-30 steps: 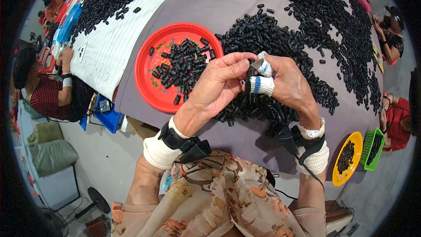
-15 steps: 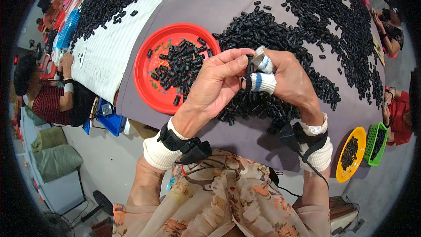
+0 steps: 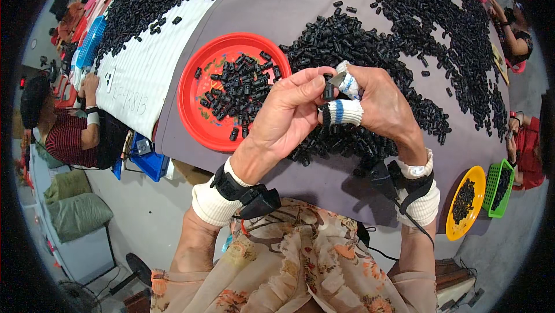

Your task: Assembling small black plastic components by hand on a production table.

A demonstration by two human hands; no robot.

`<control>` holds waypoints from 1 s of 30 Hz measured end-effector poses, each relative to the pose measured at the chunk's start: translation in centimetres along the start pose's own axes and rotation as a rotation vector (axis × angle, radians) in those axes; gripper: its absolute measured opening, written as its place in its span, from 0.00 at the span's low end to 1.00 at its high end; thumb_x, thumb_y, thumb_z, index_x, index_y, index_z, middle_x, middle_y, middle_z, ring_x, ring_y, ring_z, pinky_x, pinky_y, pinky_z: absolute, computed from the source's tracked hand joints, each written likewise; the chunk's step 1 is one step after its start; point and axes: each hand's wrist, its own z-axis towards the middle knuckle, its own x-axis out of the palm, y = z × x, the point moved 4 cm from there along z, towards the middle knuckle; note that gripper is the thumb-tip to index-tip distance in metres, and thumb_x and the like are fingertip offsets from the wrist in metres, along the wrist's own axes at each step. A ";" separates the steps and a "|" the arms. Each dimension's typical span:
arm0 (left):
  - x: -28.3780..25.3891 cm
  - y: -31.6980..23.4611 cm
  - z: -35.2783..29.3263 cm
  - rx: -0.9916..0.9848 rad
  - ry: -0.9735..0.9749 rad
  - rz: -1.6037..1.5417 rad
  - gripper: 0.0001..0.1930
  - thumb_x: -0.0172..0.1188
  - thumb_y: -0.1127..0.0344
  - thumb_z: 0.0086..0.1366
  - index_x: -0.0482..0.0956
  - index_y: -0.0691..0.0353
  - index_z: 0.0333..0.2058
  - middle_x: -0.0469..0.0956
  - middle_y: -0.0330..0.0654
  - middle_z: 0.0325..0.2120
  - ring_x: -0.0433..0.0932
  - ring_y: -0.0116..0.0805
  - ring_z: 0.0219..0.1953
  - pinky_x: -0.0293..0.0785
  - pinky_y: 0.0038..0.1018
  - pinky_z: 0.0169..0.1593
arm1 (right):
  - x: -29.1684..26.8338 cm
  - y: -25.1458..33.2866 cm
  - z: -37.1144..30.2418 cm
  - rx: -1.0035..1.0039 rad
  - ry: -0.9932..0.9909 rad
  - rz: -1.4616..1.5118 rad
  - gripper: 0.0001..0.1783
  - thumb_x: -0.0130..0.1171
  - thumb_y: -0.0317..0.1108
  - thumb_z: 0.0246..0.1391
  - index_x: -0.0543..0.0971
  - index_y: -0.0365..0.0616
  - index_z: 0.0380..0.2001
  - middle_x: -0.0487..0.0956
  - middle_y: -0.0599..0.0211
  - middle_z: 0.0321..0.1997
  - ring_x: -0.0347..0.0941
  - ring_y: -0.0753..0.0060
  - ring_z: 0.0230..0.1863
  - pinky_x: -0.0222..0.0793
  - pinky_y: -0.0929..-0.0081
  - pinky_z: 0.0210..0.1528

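Observation:
In front of me, my left hand (image 3: pixel 282 107) pinches a small black cylindrical part (image 3: pixel 329 89) between thumb and fingertips. My right hand (image 3: pixel 388 102) is closed round a short grey metal blade (image 3: pixel 338 79), which lies against the part's upper side. White cloth wraps with blue stripes (image 3: pixel 347 111) cover the thumb and a finger of that hand. Most of the blade is hidden in its grip. A red round plate (image 3: pixel 188 90) with several similar black parts stands left of my hands. Behind and beneath them spreads a large heap of black parts (image 3: pixel 338 38).
A yellow plate (image 3: pixel 451 231) and a green basket (image 3: pixel 493 212), both with black parts, are at the right. On the white-covered table (image 3: pixel 130 78) at left lies another heap, near a blue basket (image 3: pixel 91 41). A co-worker (image 3: pixel 69 136) sits there; others sit at right.
The black part now shows more fully between my fingertips, and the blade has come into clearer view against it. Both hands stay nearly in place; the whole view has shifted slightly.

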 end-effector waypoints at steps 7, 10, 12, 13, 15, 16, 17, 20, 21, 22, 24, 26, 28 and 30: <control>-0.1 0.1 0.0 -0.005 -0.004 0.022 0.11 0.51 0.68 0.61 0.71 0.65 0.42 0.75 0.40 0.34 0.74 0.28 0.35 0.73 0.26 0.40 | 0.1 0.1 -0.2 -0.027 0.001 -0.023 0.22 0.66 0.45 0.33 0.72 0.37 0.22 0.71 0.63 0.16 0.65 0.69 0.18 0.63 0.73 0.24; -0.1 0.2 0.0 0.005 -0.027 0.027 0.11 0.52 0.68 0.61 0.71 0.65 0.41 0.75 0.40 0.34 0.74 0.27 0.35 0.73 0.25 0.40 | 0.1 0.0 -0.2 -0.023 0.003 -0.045 0.22 0.66 0.45 0.34 0.72 0.37 0.22 0.70 0.62 0.16 0.66 0.69 0.17 0.63 0.72 0.24; -0.2 0.3 0.0 0.005 -0.053 0.041 0.11 0.52 0.68 0.61 0.72 0.65 0.41 0.75 0.40 0.34 0.74 0.26 0.35 0.73 0.25 0.40 | 0.1 0.1 -0.2 -0.035 -0.013 -0.065 0.22 0.66 0.45 0.34 0.72 0.37 0.22 0.70 0.62 0.16 0.65 0.68 0.17 0.62 0.72 0.24; -0.3 0.3 0.0 0.006 -0.078 0.055 0.11 0.52 0.69 0.61 0.72 0.65 0.41 0.75 0.39 0.34 0.74 0.26 0.35 0.73 0.25 0.40 | 0.1 0.2 -0.3 -0.048 -0.028 -0.086 0.21 0.65 0.45 0.35 0.71 0.36 0.21 0.69 0.62 0.15 0.64 0.68 0.17 0.62 0.71 0.23; -0.2 0.3 -0.1 0.021 -0.092 0.075 0.10 0.52 0.69 0.61 0.72 0.65 0.41 0.75 0.39 0.34 0.74 0.26 0.35 0.72 0.25 0.39 | 0.3 0.2 -0.2 -0.036 -0.021 -0.058 0.21 0.65 0.44 0.36 0.71 0.36 0.21 0.69 0.61 0.15 0.63 0.67 0.16 0.61 0.72 0.23; -0.2 0.2 -0.2 0.037 -0.105 0.096 0.10 0.52 0.69 0.61 0.72 0.65 0.41 0.75 0.39 0.34 0.74 0.25 0.35 0.72 0.24 0.39 | 0.4 0.1 -0.2 -0.025 -0.013 -0.031 0.21 0.65 0.44 0.37 0.71 0.36 0.21 0.69 0.61 0.16 0.63 0.66 0.16 0.61 0.72 0.22; -0.2 0.3 -0.2 0.036 -0.105 0.096 0.10 0.52 0.69 0.61 0.72 0.65 0.41 0.75 0.39 0.34 0.74 0.25 0.35 0.72 0.24 0.39 | 0.4 0.2 -0.2 -0.025 -0.014 -0.030 0.21 0.65 0.44 0.37 0.71 0.36 0.21 0.69 0.61 0.16 0.63 0.66 0.16 0.61 0.72 0.22; 0.0 0.1 -0.2 0.052 -0.116 0.137 0.10 0.51 0.69 0.61 0.72 0.66 0.41 0.75 0.39 0.34 0.74 0.25 0.35 0.72 0.23 0.39 | 0.3 0.2 -0.2 -0.026 0.000 -0.058 0.20 0.65 0.43 0.38 0.70 0.36 0.22 0.68 0.59 0.16 0.61 0.66 0.16 0.61 0.72 0.22; 0.2 0.1 -0.2 0.038 -0.111 0.114 0.10 0.51 0.69 0.61 0.72 0.66 0.41 0.75 0.39 0.34 0.74 0.25 0.35 0.72 0.23 0.39 | 0.3 0.3 -0.2 -0.054 -0.017 -0.055 0.19 0.65 0.42 0.37 0.71 0.36 0.22 0.69 0.61 0.16 0.61 0.69 0.16 0.60 0.73 0.22; 0.2 0.1 -0.2 0.025 -0.105 0.092 0.10 0.51 0.69 0.61 0.72 0.66 0.41 0.75 0.39 0.33 0.74 0.25 0.35 0.72 0.23 0.39 | 0.2 0.4 -0.2 -0.082 -0.034 -0.053 0.18 0.65 0.41 0.37 0.71 0.37 0.22 0.69 0.63 0.16 0.62 0.71 0.16 0.60 0.74 0.22; 0.5 0.1 -0.1 0.020 -0.059 0.044 0.11 0.51 0.69 0.61 0.71 0.66 0.41 0.75 0.39 0.33 0.73 0.25 0.35 0.72 0.23 0.39 | -0.2 0.2 -0.2 -0.068 -0.059 0.002 0.17 0.66 0.39 0.36 0.72 0.38 0.22 0.69 0.65 0.15 0.61 0.74 0.17 0.60 0.75 0.22; 0.5 0.1 -0.1 0.019 -0.016 -0.001 0.11 0.51 0.69 0.61 0.71 0.66 0.41 0.75 0.39 0.32 0.73 0.25 0.34 0.71 0.23 0.40 | -0.5 0.1 -0.3 0.004 -0.083 0.067 0.16 0.67 0.36 0.32 0.72 0.40 0.20 0.69 0.72 0.16 0.61 0.80 0.19 0.59 0.78 0.22; 0.2 0.2 -0.1 0.014 -0.042 -0.027 0.11 0.51 0.69 0.61 0.71 0.66 0.41 0.74 0.39 0.32 0.73 0.26 0.34 0.71 0.24 0.41 | -0.5 0.5 -0.2 0.012 -0.072 0.053 0.16 0.67 0.36 0.32 0.72 0.40 0.20 0.69 0.72 0.16 0.61 0.80 0.19 0.59 0.78 0.22; 0.3 0.2 -0.3 0.015 -0.030 -0.030 0.11 0.52 0.70 0.61 0.71 0.66 0.41 0.74 0.39 0.31 0.73 0.26 0.34 0.70 0.24 0.42 | -0.5 0.5 -0.3 0.028 -0.066 0.036 0.16 0.67 0.36 0.31 0.72 0.40 0.20 0.69 0.72 0.16 0.61 0.80 0.19 0.58 0.78 0.22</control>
